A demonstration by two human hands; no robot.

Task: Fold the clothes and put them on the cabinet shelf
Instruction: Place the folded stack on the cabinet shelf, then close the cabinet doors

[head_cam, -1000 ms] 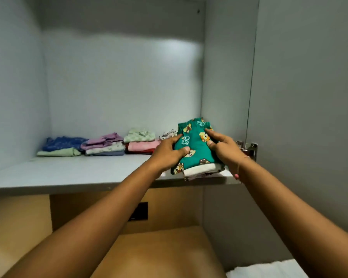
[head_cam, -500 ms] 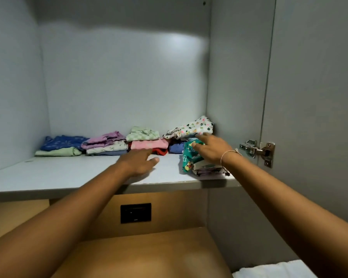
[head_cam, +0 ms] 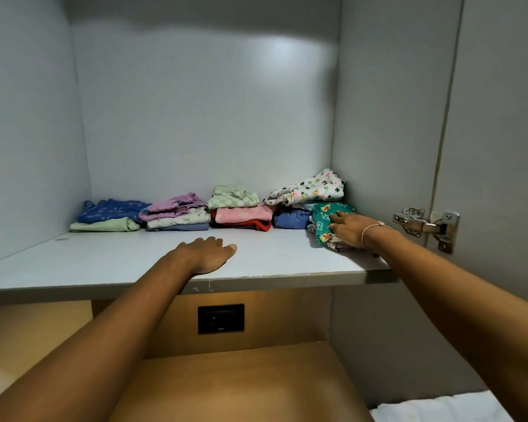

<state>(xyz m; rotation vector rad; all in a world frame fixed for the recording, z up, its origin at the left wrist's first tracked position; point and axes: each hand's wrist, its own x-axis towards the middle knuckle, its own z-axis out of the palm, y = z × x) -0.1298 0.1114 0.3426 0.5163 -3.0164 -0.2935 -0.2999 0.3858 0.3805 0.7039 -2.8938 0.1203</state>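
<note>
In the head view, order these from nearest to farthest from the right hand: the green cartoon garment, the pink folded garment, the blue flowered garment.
1. The green cartoon garment, under the right hand, at the shelf's right end.
2. The pink folded garment, in the middle of the row.
3. The blue flowered garment, at the far left end.

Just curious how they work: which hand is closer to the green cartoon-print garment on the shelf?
The right hand. It rests on the green cartoon-print garment by the cabinet's right wall. The left hand lies flat on the bare shelf, well off to the garment's left.
</note>
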